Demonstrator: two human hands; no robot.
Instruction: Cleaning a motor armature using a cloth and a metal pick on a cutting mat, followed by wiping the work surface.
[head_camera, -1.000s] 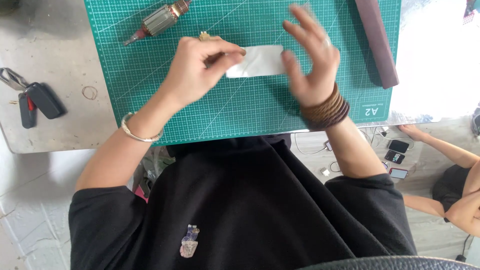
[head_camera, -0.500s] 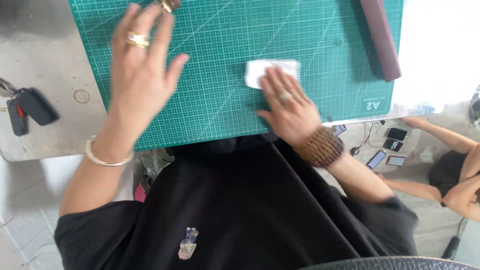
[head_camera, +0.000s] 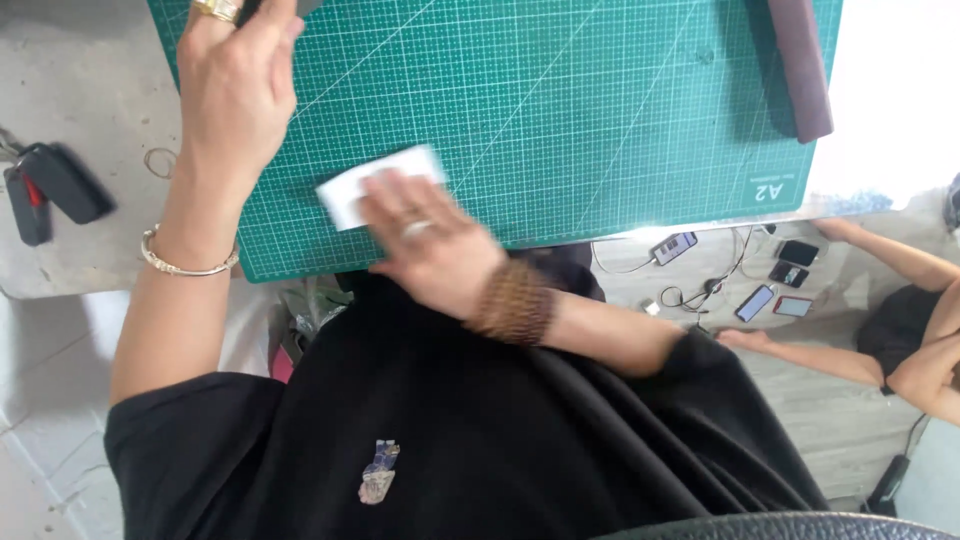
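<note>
Since half a second ago the right hand has slid the white card leftward along the green cutting mat toward its lower edge, and the left hand has stayed raised at the upper left of the frame. Right fingers lie flat and spread on the card, pressing rather than gripping; the left is open and relaxed, holding nothing that can be seen, though its fingertips run off the top edge. With only flat pressure on it, the card could skid past the mat's near edge and drop into the lap, since it already lies close to that border. Motion blur softens the right hand, so exactly how many fingers touch the card is unclear. Outward, a dark strip sits at the mat's upper right, cut off at the top. Car keys rest on the grey desk at the left. Phones and cables on the floor at right are too small to read.
</note>
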